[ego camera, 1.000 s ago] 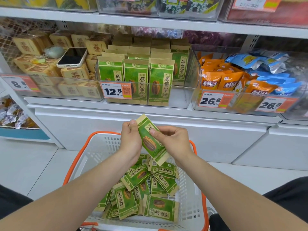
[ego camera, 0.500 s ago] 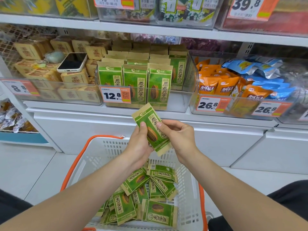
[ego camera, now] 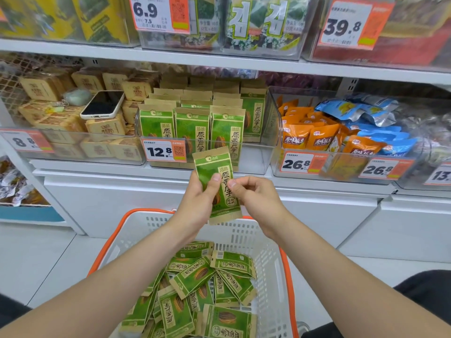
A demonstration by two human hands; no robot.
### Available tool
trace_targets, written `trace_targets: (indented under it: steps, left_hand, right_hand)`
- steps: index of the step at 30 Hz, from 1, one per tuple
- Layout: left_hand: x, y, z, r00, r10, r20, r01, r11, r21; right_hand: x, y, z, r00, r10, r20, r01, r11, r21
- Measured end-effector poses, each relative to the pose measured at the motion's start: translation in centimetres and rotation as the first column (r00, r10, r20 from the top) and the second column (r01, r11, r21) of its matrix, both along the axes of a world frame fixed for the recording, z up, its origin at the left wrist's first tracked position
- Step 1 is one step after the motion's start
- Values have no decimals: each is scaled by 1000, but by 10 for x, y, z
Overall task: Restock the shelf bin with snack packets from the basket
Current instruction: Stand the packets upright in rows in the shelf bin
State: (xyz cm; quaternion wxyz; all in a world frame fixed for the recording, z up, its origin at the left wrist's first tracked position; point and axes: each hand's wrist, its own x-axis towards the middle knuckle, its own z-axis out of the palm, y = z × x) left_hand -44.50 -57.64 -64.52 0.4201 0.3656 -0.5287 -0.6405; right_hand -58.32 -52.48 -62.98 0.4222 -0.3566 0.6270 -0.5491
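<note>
A green snack packet [ego camera: 211, 167] with a sunflower seed picture stands nearly upright in front of the shelf, just below the clear shelf bin [ego camera: 266, 152]. My left hand [ego camera: 198, 203] grips its left side, thumb on the front. My right hand [ego camera: 251, 193] pinches its right edge with thumb and forefinger. The bin holds rows of the same green packets [ego camera: 192, 128] standing upright, with bare floor at its right front. Below my arms a white basket [ego camera: 275, 259] with an orange rim holds several more green packets [ego camera: 195, 284] lying loose.
A white phone [ego camera: 103, 104] lies on brown boxed snacks [ego camera: 61, 123] in the bin to the left. Orange and blue pouches [ego camera: 341, 132] fill the bin to the right. Price tags hang on the bin fronts. An upper shelf [ego camera: 219, 59] overhangs the bins.
Both hands have lifted the green packet up out of the basket toward the bin front and turned it from tilted to nearly upright. The view has moved closer to the shelf.
</note>
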Motion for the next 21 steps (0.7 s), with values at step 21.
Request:
trace_targets:
  steps: [21]
  left_hand:
    - [-32,-41,101,747,418,517,285,502,-817]
  right_hand:
    - [-56,-11,175,262,-172,-949,-77,977,-199]
